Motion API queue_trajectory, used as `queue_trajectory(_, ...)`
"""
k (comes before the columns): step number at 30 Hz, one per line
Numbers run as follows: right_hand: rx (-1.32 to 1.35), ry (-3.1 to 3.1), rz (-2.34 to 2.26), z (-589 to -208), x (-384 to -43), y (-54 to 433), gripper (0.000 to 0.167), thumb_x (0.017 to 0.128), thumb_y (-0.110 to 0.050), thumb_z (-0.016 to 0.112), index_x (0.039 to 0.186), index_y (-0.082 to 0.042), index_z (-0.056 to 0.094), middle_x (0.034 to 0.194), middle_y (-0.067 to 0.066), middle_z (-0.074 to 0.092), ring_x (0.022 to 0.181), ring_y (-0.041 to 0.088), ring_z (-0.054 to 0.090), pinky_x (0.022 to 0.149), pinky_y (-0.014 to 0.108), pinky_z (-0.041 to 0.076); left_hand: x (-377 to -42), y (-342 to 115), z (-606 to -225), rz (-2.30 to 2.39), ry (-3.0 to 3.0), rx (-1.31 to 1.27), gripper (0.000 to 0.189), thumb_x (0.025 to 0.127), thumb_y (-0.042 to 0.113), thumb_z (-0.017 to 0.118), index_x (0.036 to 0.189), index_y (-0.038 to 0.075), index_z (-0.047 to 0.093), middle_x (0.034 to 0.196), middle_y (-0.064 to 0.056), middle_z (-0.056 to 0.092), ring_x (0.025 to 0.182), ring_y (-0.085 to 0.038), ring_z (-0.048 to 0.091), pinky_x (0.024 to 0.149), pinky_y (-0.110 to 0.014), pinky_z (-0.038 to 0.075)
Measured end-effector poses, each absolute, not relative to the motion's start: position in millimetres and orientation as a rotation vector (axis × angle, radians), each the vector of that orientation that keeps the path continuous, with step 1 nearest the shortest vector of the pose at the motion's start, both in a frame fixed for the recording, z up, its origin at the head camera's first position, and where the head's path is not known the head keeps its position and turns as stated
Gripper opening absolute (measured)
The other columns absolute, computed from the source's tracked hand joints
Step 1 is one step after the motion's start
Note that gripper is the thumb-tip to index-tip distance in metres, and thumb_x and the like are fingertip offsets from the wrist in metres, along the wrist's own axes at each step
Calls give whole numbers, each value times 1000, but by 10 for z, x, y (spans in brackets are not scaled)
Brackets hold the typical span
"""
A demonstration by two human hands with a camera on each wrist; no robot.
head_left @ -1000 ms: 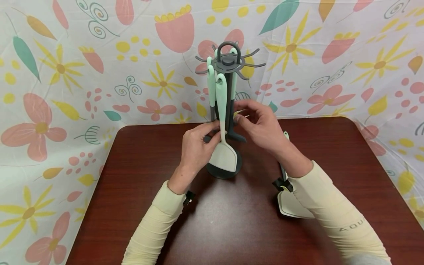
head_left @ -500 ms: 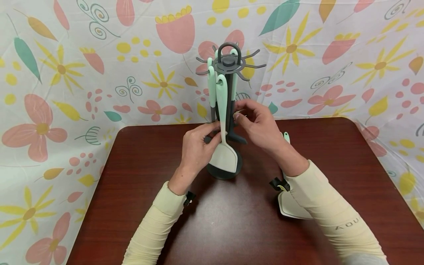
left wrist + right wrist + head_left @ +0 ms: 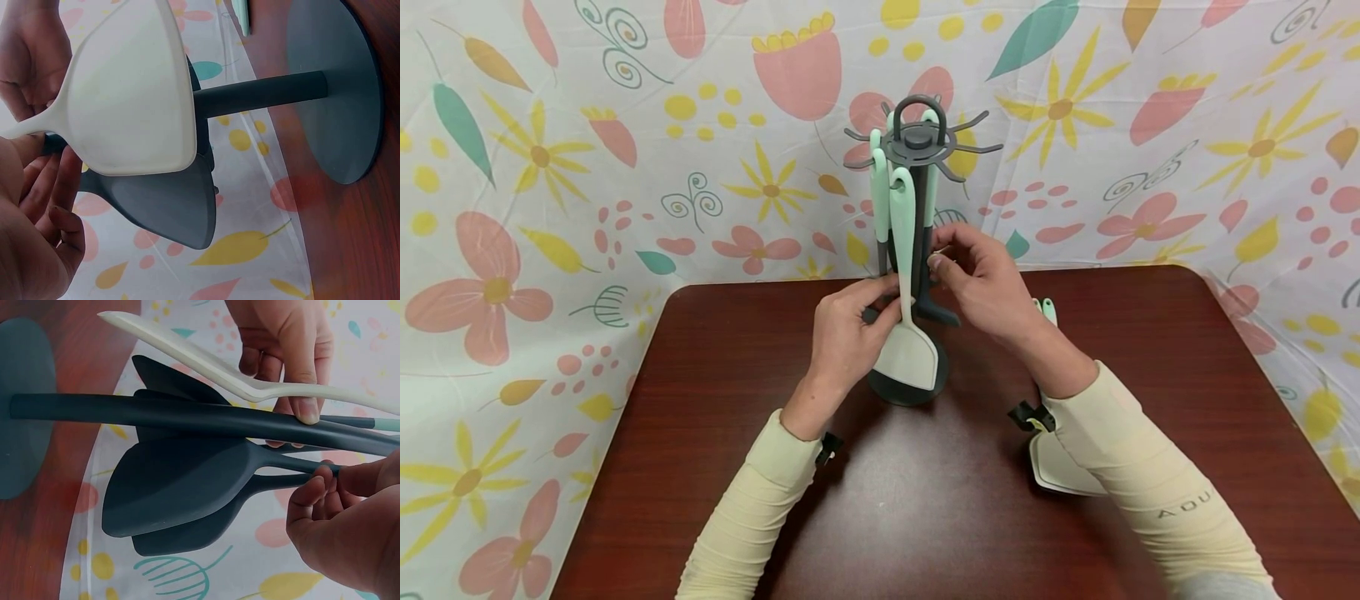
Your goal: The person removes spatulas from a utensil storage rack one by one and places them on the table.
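A dark utensil stand (image 3: 917,142) with a ring of hooks stands on the table, several mint-handled utensils hanging from it. My left hand (image 3: 846,329) pinches the stand's pole (image 3: 187,415), its thumb against the pole in the right wrist view. A cream spatula (image 3: 904,354) hangs in front, its neck passing over the left fingers. My right hand (image 3: 992,279) pinches the thin neck of a dark spatula (image 3: 178,478) at the stand's right side. Another dark spatula head (image 3: 187,534) overlaps behind that one. Below the left hand, a dark spatula head (image 3: 165,197) shows beside the cream one.
Cream-headed utensils (image 3: 1063,467) with mint handle ends (image 3: 1048,311) lie on the brown table (image 3: 737,358), partly under the right forearm. A flower-patterned cloth (image 3: 715,125) hangs behind the table. The stand's round base (image 3: 350,100) rests on the tabletop.
The right hand and forearm have shifted slightly left, uncovering more of the handle ends on the table. The left hand keeps its grip on the pole.
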State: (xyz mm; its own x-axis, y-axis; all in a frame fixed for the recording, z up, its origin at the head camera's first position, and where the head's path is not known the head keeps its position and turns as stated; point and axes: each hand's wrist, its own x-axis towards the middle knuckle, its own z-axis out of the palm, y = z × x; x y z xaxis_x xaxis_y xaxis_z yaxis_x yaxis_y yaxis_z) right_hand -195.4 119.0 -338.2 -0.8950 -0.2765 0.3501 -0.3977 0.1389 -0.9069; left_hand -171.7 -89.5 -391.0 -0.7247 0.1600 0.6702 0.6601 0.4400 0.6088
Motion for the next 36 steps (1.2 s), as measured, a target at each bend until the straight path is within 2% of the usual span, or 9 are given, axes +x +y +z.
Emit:
queue_trajectory(7, 665, -2289, 1911, -3361, -1948, 1188, 16, 108, -2, 55, 120, 5, 63, 105, 15, 64, 92, 37, 62, 82, 31, 56, -1719, -895, -3907, -1228, -2174, -686, 18, 99, 17, 79, 117, 16, 83, 105, 1, 80, 83, -10, 74, 69, -32, 60)
queue_trajectory(13, 655, -2291, 1912, -3340, -1943, 1200, 16, 108, -3, 56, 120, 4, 64, 106, 15, 64, 92, 38, 62, 83, 34, 57, -1719, -889, -3905, -1235, -2172, -686, 19, 98, 18, 79, 117, 16, 83, 106, 1, 80, 83, -10, 74, 69, -33, 60)
queue_trajectory(18, 647, -2287, 1913, -3329, -1941, 1202, 16, 108, -3, 57, 120, 4, 64, 106, 15, 65, 93, 40, 62, 83, 32, 57, -1713, -889, -3911, -1243, -2171, -686, 19, 99, 18, 79, 117, 16, 83, 106, 0, 80, 83, -11, 74, 68, -38, 61)
queue_trajectory(25, 618, -2286, 1923, -3298, -1934, 1212, 15, 109, -4, 57, 119, 5, 64, 106, 15, 65, 90, 25, 65, 84, 30, 57, -1718, -889, -3911, -1246, -2166, -686, 19, 98, 16, 80, 117, 15, 83, 107, -1, 80, 83, -12, 74, 69, -42, 62)
queue_trajectory(30, 608, -2288, 1911, -3281, -1936, 1222, 16, 109, -5, 58, 120, 5, 65, 109, 14, 67, 90, 26, 65, 85, 35, 57, -1720, -890, -3909, -1234, -2173, -681, 19, 98, 15, 80, 116, 15, 83, 107, -1, 80, 83, -11, 74, 69, -39, 62)
queue_trajectory(36, 598, -2291, 1913, -3276, -1936, 1226, 18, 109, -5, 58, 122, 5, 65, 109, 14, 67, 90, 26, 65, 84, 34, 57, -1712, -888, -3903, -1236, -2178, -678, 19, 98, 15, 80, 116, 15, 83, 107, 0, 80, 83, -10, 74, 69, -35, 61)
